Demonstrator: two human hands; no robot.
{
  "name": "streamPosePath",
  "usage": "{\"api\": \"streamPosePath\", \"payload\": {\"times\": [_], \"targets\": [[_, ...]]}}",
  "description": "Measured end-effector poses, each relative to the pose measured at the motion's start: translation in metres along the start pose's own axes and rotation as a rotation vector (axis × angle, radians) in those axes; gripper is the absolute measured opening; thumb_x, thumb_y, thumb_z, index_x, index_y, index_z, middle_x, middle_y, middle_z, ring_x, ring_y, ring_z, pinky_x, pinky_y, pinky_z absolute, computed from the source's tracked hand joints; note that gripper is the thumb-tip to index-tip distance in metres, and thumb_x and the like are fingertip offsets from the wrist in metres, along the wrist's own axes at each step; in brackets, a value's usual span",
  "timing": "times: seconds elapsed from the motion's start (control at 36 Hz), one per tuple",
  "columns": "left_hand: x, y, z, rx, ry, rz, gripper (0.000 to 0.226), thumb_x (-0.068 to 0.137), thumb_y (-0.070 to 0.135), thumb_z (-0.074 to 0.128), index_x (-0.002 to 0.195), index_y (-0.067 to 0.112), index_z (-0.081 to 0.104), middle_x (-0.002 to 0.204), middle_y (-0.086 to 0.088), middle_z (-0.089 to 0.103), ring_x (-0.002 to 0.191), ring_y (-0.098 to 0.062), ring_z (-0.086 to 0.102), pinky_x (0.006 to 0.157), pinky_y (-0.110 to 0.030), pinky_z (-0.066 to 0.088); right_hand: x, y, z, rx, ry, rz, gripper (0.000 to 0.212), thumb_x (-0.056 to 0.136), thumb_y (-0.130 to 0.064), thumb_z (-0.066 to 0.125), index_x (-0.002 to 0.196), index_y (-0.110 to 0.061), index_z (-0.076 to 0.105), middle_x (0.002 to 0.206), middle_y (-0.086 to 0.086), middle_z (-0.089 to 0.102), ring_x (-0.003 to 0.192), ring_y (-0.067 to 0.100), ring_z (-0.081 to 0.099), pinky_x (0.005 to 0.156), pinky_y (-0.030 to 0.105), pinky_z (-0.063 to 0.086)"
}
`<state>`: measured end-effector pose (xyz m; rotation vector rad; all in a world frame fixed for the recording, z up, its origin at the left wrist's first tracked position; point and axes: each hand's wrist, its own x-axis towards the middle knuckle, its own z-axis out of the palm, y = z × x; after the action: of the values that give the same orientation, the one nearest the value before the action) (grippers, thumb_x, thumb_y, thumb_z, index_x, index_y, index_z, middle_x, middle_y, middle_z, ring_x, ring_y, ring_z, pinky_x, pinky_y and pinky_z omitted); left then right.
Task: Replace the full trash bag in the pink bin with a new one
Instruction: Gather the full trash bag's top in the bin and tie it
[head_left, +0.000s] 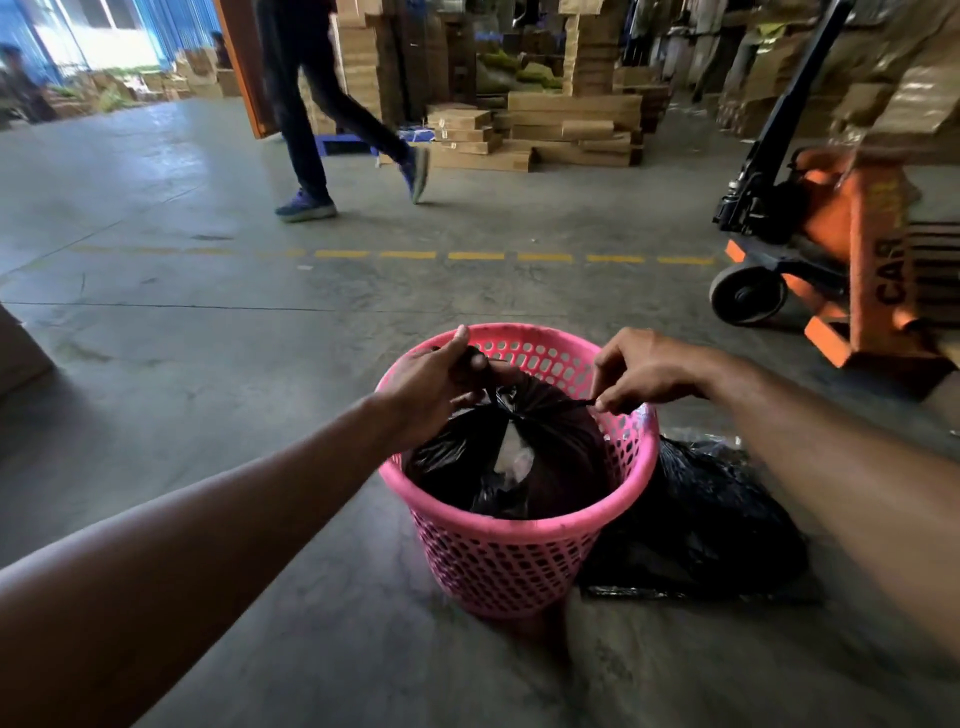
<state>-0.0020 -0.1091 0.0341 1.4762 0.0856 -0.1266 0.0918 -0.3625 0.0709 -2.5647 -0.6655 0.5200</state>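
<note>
A pink perforated bin (524, 561) stands on the concrete floor in front of me. Inside it sits a full black trash bag (550, 457), its top gathered into a knot near the middle. My left hand (431, 384) grips one twisted end of the bag over the bin's far left rim. My right hand (649, 371) pinches the other thin end, pulled taut over the right rim. A second black bag (701, 519) lies crumpled on the floor against the bin's right side.
An orange pallet jack (831, 249) stands at the right. A person in dark trousers and blue shoes (322, 130) walks across the floor beyond a dashed yellow line (478, 255). Stacks of cardboard boxes (561, 124) fill the back.
</note>
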Motion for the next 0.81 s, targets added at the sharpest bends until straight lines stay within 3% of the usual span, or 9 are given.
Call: {"api": "streamPosePath", "payload": {"times": [0.08, 0.19, 0.28, 0.36, 0.44, 0.53, 0.61, 0.69, 0.81], "targets": [[0.009, -0.006, 0.014, -0.114, 0.041, 0.029, 0.038, 0.103, 0.039, 0.051, 0.083, 0.015, 0.072, 0.074, -0.001, 0.071, 0.078, -0.018, 0.072, 0.075, -0.030, 0.048, -0.004, -0.004, -0.012, -0.011, 0.074, -0.067, 0.015, 0.075, -0.005, 0.083, 0.073, -0.019, 0.078, 0.066, 0.000, 0.076, 0.062, 0.009, 0.070, 0.063, 0.025, 0.052], [0.015, -0.001, 0.023, -0.043, 0.006, 0.013, 0.036, 0.098, 0.017, 0.048, 0.120, 0.001, 0.071, 0.073, 0.000, 0.055, 0.081, -0.020, 0.058, 0.076, -0.026, 0.046, -0.012, -0.028, -0.024, -0.082, 0.240, -0.211, 0.007, 0.075, -0.020, 0.084, 0.077, -0.025, 0.079, 0.071, -0.010, 0.075, 0.064, -0.004, 0.065, 0.063, 0.017, 0.047], [0.014, 0.000, 0.034, 0.112, -0.025, 0.056, 0.042, 0.087, 0.020, 0.054, 0.112, -0.010, 0.068, 0.088, -0.007, 0.066, 0.067, -0.013, 0.052, 0.066, -0.024, 0.043, -0.011, -0.054, -0.022, -0.076, 0.321, -0.361, 0.008, 0.075, -0.020, 0.080, 0.078, -0.027, 0.079, 0.072, -0.010, 0.074, 0.065, -0.002, 0.064, 0.064, 0.017, 0.048], [0.012, -0.003, 0.040, 0.249, -0.049, 0.094, 0.020, 0.089, 0.025, 0.059, 0.085, 0.009, 0.070, 0.073, -0.004, 0.058, 0.062, -0.010, 0.049, 0.062, -0.027, 0.039, -0.005, -0.074, -0.008, -0.062, 0.378, -0.446, 0.008, 0.073, -0.020, 0.077, 0.080, -0.022, 0.080, 0.073, -0.005, 0.076, 0.066, 0.007, 0.068, 0.062, 0.020, 0.049], [0.013, -0.007, 0.036, 0.160, 0.015, 0.090, 0.020, 0.094, 0.027, 0.058, 0.086, 0.012, 0.070, 0.073, -0.004, 0.061, 0.061, -0.011, 0.052, 0.061, -0.026, 0.042, 0.007, -0.075, 0.001, 0.093, 0.448, -0.434, 0.020, 0.075, -0.026, 0.072, 0.094, -0.021, 0.077, 0.083, -0.007, 0.074, 0.063, 0.007, 0.064, 0.063, 0.019, 0.047], [0.013, -0.009, 0.025, 0.077, 0.019, 0.064, 0.027, 0.100, 0.022, 0.051, 0.083, 0.010, 0.069, 0.078, -0.006, 0.066, 0.064, -0.015, 0.055, 0.065, -0.028, 0.044, 0.014, -0.061, 0.001, 0.381, 0.348, -0.335, 0.033, 0.078, -0.025, 0.060, 0.110, -0.019, 0.067, 0.101, 0.006, 0.071, 0.055, 0.012, 0.064, 0.055, 0.026, 0.048], [0.012, -0.009, 0.021, 0.027, -0.003, 0.033, 0.024, 0.102, 0.019, 0.048, 0.091, 0.010, 0.067, 0.077, -0.002, 0.066, 0.067, -0.014, 0.058, 0.068, -0.027, 0.047, 0.011, -0.050, 0.014, 0.249, 0.191, -0.314, 0.039, 0.083, -0.013, 0.066, 0.121, -0.018, 0.062, 0.111, 0.004, 0.071, 0.056, 0.011, 0.066, 0.059, 0.025, 0.054], [0.013, -0.007, 0.022, 0.016, -0.020, -0.024, 0.021, 0.101, 0.022, 0.050, 0.099, 0.009, 0.066, 0.085, -0.004, 0.064, 0.071, -0.015, 0.059, 0.064, -0.023, 0.050, 0.004, -0.045, 0.029, 0.056, 0.270, -0.377, 0.042, 0.075, -0.019, 0.076, 0.116, -0.024, 0.068, 0.099, -0.005, 0.077, 0.085, 0.008, 0.072, 0.081, 0.028, 0.055], [0.014, 0.005, 0.012, 0.098, -0.159, -0.144, 0.029, 0.102, 0.027, 0.047, 0.089, 0.009, 0.065, 0.080, -0.005, 0.064, 0.074, -0.021, 0.069, 0.070, -0.029, 0.044, 0.002, -0.036, 0.024, 0.181, 0.363, -0.386, 0.010, 0.079, -0.013, 0.080, 0.088, -0.018, 0.080, 0.063, -0.020, 0.072, 0.062, -0.004, 0.069, 0.069, 0.026, 0.056]]}}
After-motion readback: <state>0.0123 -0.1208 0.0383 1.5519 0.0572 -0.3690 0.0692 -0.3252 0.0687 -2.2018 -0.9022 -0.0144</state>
